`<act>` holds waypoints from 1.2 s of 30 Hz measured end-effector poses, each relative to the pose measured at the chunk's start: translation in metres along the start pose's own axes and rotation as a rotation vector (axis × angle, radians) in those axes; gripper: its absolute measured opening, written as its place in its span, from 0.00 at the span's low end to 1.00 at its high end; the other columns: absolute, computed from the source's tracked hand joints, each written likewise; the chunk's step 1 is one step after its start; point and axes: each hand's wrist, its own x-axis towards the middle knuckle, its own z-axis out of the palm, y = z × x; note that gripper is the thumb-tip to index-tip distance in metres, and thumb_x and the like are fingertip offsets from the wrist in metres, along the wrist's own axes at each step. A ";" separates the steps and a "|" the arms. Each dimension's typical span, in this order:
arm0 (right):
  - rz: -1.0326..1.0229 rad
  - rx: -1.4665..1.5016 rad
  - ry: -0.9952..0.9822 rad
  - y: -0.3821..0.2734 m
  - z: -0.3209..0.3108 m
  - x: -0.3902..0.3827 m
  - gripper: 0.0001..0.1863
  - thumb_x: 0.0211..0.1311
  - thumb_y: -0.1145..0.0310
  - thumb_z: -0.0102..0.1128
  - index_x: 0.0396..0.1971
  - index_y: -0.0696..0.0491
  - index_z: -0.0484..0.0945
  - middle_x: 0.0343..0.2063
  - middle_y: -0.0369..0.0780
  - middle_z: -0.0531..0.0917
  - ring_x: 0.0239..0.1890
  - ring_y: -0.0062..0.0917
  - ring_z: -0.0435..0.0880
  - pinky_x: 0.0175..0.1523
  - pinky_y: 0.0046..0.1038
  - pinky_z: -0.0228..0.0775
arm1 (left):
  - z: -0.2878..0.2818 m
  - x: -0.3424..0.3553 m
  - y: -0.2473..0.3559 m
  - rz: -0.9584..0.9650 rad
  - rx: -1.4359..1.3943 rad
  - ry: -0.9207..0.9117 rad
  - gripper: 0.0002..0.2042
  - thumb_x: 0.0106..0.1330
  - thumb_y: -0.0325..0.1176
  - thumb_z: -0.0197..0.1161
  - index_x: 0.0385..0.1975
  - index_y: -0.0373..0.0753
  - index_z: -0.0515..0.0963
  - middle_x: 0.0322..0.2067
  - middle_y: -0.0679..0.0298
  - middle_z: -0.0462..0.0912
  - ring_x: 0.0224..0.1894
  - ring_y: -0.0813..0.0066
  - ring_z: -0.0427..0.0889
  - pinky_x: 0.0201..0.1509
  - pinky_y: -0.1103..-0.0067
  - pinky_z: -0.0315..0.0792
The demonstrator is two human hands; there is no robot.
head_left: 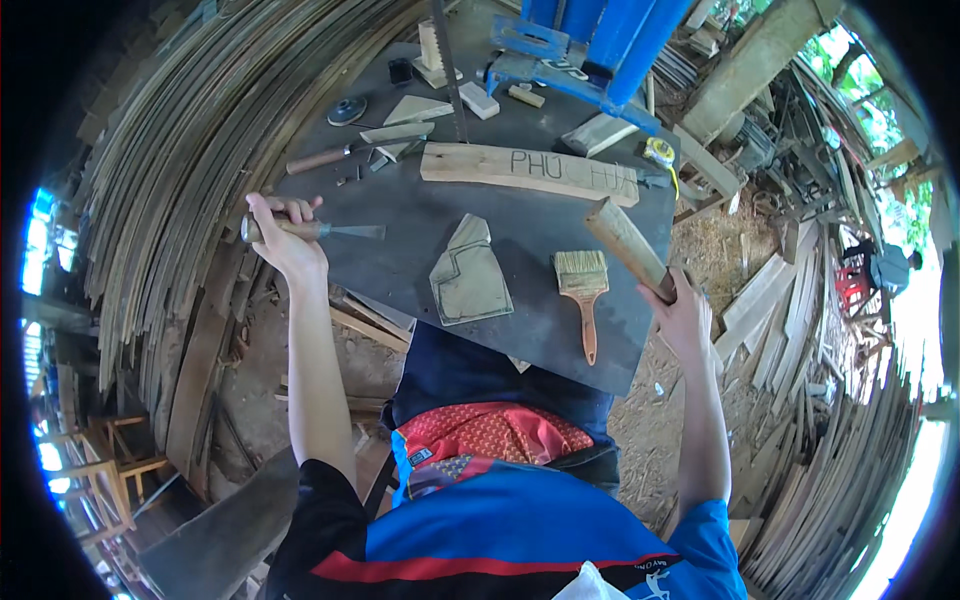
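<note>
My left hand grips a chisel by its wooden handle, over the table's left edge; its flat metal blade points right. At the right edge, my right hand is closed on the lower end of a thick wooden stick, which slants up and to the left. Between the hands, a flat wood piece with dark lines drawn on it lies on the dark tabletop. Right of it lies a wide paintbrush, bristles away from me. Farther back sits a long wooden block with pencilled lettering.
A second wooden-handled tool, a saw blade, a round disc and wood offcuts lie toward the back. A blue metal frame stands behind; a yellow tape measure lies at right. Stacked planks line the left.
</note>
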 end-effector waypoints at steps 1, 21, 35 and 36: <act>-0.012 -0.015 0.014 0.001 0.002 0.013 0.27 0.59 0.47 0.70 0.45 0.55 0.77 0.38 0.49 0.82 0.38 0.50 0.84 0.41 0.46 0.74 | -0.001 -0.002 -0.003 0.002 0.039 0.079 0.22 0.76 0.55 0.52 0.29 0.41 0.70 0.22 0.65 0.71 0.27 0.74 0.73 0.41 0.69 0.76; -0.380 -0.144 0.029 -0.046 0.113 0.118 0.29 0.60 0.53 0.69 0.57 0.52 0.74 0.56 0.46 0.75 0.60 0.46 0.71 0.65 0.46 0.64 | -0.115 -0.089 -0.024 -0.685 0.373 0.230 0.25 0.66 0.59 0.64 0.39 0.39 0.79 0.27 0.69 0.74 0.26 0.79 0.71 0.35 0.79 0.69; -0.384 0.143 -0.110 -0.205 0.148 -0.011 0.48 0.44 0.49 0.74 0.66 0.53 0.66 0.68 0.56 0.57 0.68 0.57 0.59 0.70 0.52 0.55 | -0.083 -0.121 -0.033 -0.576 0.455 -0.077 0.24 0.73 0.54 0.55 0.54 0.38 0.73 0.30 0.68 0.71 0.25 0.80 0.68 0.27 0.80 0.62; -0.379 0.182 -0.134 -0.202 0.142 -0.012 0.47 0.43 0.51 0.75 0.65 0.53 0.67 0.68 0.56 0.57 0.68 0.57 0.59 0.70 0.52 0.55 | -0.076 -0.117 -0.029 -0.595 0.429 -0.126 0.30 0.72 0.60 0.52 0.59 0.38 0.70 0.33 0.67 0.71 0.25 0.80 0.68 0.27 0.80 0.62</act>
